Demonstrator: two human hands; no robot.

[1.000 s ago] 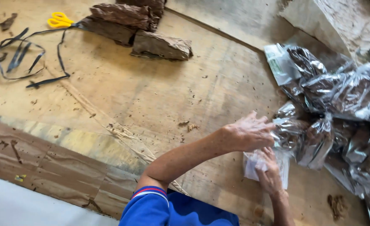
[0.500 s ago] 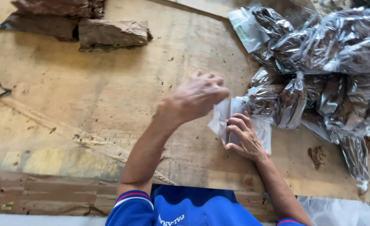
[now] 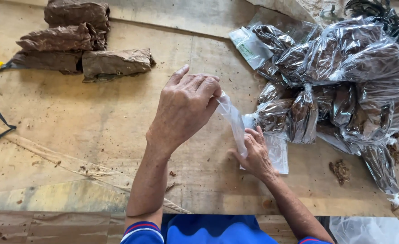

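Worktop (image 3: 95,117) carries a heap of filled bags (image 3: 339,81) at right and brown blocks (image 3: 79,43) at top left, left hand (image 3: 186,106) has its grip pinched on the top of a clear empty bag (image 3: 233,122), right hand (image 3: 256,153) presses its lower end flat beside the heap.
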